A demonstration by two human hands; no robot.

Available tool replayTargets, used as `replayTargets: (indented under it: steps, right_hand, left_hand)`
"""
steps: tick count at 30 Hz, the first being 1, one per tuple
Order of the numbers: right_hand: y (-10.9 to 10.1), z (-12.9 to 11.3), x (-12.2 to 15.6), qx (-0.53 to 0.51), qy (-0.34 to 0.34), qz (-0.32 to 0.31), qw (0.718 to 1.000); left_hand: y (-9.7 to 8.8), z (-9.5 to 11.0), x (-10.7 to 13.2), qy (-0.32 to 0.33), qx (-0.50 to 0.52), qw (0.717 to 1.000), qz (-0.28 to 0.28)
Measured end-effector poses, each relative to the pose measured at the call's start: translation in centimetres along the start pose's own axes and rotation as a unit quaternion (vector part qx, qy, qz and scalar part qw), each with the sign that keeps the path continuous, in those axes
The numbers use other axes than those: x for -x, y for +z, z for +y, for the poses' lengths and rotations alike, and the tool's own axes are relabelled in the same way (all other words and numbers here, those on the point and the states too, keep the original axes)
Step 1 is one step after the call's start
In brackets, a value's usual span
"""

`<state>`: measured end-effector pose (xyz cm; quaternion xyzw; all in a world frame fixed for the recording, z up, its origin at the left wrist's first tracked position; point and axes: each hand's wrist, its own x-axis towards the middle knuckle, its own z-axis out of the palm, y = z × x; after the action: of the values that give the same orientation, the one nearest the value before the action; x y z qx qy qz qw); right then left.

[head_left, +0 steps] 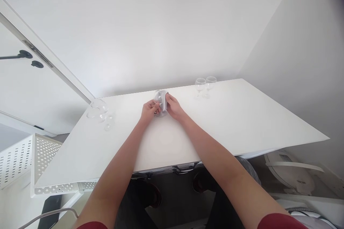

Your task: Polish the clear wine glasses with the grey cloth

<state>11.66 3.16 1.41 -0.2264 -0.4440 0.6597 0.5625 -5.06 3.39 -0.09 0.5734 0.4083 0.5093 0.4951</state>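
At the middle of the white table's far side, a clear wine glass [156,95] is between my hands, with a light grey cloth [164,101] against its bowl. My left hand [149,110] closes its fingers at the glass's lower part, near the stem. From the right, my right hand [174,106] grips the cloth and presses it to the glass. Whether the cloth also reaches inside the bowl, I cannot tell. The glass's foot seems to be at the table surface, partly hidden by my left fingers.
Two wine glasses [100,114] stand at the table's left end. Near the back edge at right stand a left glass [200,85] and a right glass [211,83]. The white table [166,143] meets the wall behind. A perforated white rack [48,146] is at left.
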Motion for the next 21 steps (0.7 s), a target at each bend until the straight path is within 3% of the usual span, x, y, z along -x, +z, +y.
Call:
replayTargets:
  steps: [3,6,8,10,12,16,19,21]
  right_hand:
    - [-0.2,-0.3,0.2,-0.008,0.010,-0.008,1.000]
    - [-0.6,-0.7,0.2,-0.018,0.027,-0.010,0.999]
    - [-0.8,-1.0,0.1,-0.037,0.040,-0.037,0.998]
    - [-0.9,-1.1,-0.1,-0.054,0.046,-0.070,0.995]
    - [-0.8,-0.9,-0.2,-0.055,0.037,-0.072,0.995]
    - [0.0,0.2,-0.2,0.007,-0.025,0.004,1.000]
    - [0.6,1.1,0.1,0.119,-0.076,0.025,0.990]
    - [0.8,1.5,0.2,0.216,-0.122,0.026,0.968]
  left_hand:
    - [0.0,-0.1,0.0,-0.024,0.017,0.998,-0.053]
    - [-0.2,0.1,0.3,-0.080,0.058,0.985,-0.143]
    - [-0.4,0.4,0.5,-0.110,0.074,0.971,-0.197]
    - [-0.5,0.5,0.6,-0.110,0.065,0.969,-0.212]
    - [-0.5,0.5,0.5,-0.087,0.049,0.978,-0.183]
    - [-0.1,0.3,0.3,-0.032,0.053,0.994,-0.087]
    - [0.2,0.1,0.2,-0.021,0.066,0.997,-0.032]
    - [0.2,0.0,0.2,-0.019,0.063,0.998,-0.010]
